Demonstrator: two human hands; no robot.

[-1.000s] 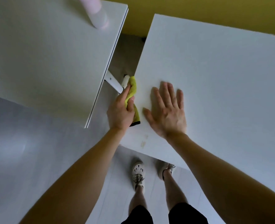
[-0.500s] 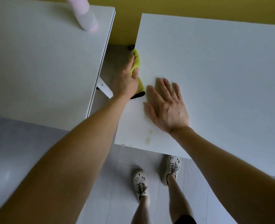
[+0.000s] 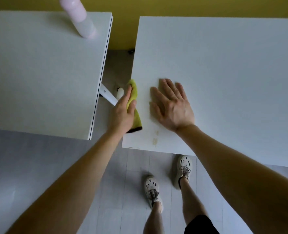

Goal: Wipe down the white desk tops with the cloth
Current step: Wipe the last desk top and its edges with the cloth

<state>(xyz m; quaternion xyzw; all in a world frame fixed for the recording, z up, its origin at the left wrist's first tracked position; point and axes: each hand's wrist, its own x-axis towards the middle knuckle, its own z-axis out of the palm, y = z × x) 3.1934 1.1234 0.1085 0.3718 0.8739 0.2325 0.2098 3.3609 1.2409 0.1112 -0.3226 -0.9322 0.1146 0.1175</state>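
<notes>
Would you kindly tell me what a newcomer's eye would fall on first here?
The bright yellow-green cloth stands out, gripped by the left hand against the left edge of the right-hand white desk top. Beside it the right hand lies flat on that top, and a yellowish stain marks its near edge. A pale pink bottle stands on the left-hand white desk top, towards the back.

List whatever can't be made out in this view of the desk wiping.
Pink bottle, head view: top cut off by the frame's upper edge, body blurred, no label readable.
Cloth: largely covered by the left hand gripping it at the right desk side edge.
Desk surface under the flat right hand: hidden.
Yellowish marks near the front edge: too faint to identify.
</notes>
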